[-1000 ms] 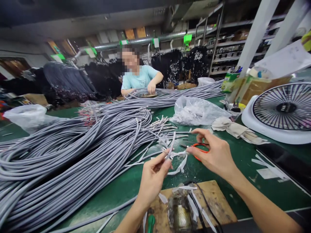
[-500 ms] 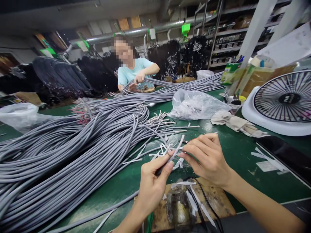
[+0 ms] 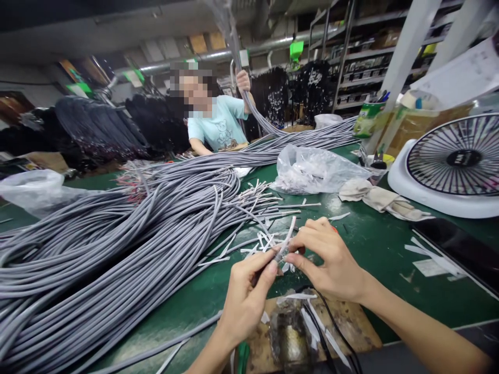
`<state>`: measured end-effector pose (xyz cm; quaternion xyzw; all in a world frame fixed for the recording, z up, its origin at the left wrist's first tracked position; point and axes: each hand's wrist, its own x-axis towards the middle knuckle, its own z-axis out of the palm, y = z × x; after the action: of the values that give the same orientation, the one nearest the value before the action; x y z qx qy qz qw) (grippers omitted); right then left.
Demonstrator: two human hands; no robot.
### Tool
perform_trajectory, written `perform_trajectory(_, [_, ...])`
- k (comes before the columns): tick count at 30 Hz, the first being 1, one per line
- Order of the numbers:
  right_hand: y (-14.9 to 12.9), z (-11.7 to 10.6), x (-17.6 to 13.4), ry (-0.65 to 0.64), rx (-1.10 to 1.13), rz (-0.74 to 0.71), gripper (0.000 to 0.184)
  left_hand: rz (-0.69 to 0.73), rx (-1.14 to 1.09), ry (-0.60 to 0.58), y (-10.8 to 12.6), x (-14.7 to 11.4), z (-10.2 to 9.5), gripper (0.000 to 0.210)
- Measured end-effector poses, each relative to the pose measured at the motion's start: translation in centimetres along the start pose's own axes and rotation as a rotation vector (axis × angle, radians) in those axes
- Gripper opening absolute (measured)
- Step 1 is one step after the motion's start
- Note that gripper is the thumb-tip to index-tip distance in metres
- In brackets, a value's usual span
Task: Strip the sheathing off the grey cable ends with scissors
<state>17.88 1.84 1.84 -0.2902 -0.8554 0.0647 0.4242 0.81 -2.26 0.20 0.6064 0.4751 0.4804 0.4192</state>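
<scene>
My left hand (image 3: 247, 285) is closed around a grey cable near its end, thumb on top. The cable's stripped end (image 3: 289, 234) points up and away, whitish, with a frayed, shiny part just ahead of my left thumb. At that frayed part the thumb and forefinger of my right hand (image 3: 331, 257) are pinched together. What exactly lies between those fingertips is too small to make out clearly. White scraps (image 3: 265, 240) of strip lie on the table just beyond my hands. Behind my right hand an orange bit (image 3: 334, 229) shows, mostly hidden.
Bundles of grey cable (image 3: 156, 249) cover the left side. Below my hands lies a wooden board (image 3: 351, 327) with a metal block. A plastic bag (image 3: 312, 171), cloth (image 3: 374, 197), fan (image 3: 460, 161) and black phone-like slab (image 3: 448, 244) stand rightward. Opposite, a person (image 3: 218, 119) lifts cables.
My right hand has come closer to my left at the cable end, its fingers now at the frayed part. The co-worker has raised a bunch of cables upright in one hand.
</scene>
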Motion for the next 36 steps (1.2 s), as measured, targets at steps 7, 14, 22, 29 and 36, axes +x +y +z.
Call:
perform_trajectory(7, [-1.1, -0.7, -0.4, -0.138, 0.236, -0.124, 0.017, 0.023, 0.086, 0.177, 0.0, 0.7, 0.4, 0.024])
perform_trajectory(14, [-2.9, -1.4, -1.2, -0.164, 0.573, -0.33, 0.018, -0.009, 0.025, 0.482, -0.4, 2.5, -1.2, 0.03])
perform_trajectory(22, [-0.7, 2.0, 0.0, 0.238, 0.127, 0.422, 0.046, 0.012, -0.155, 0.321, -0.2, 1.8, 0.5, 0.027])
perform_trajectory(29, [-0.3, 2.8, 0.2, 0.08, 0.418, 0.475, 0.022, 0.034, -0.113, 0.229, -0.4, 1.3, 1.0, 0.023])
perform_trajectory(36, [-1.2, 2.6, -0.2, 0.107, 0.293, 0.26, 0.014, -0.014, -0.219, 0.326, -0.6, 1.7, 1.6, 0.027])
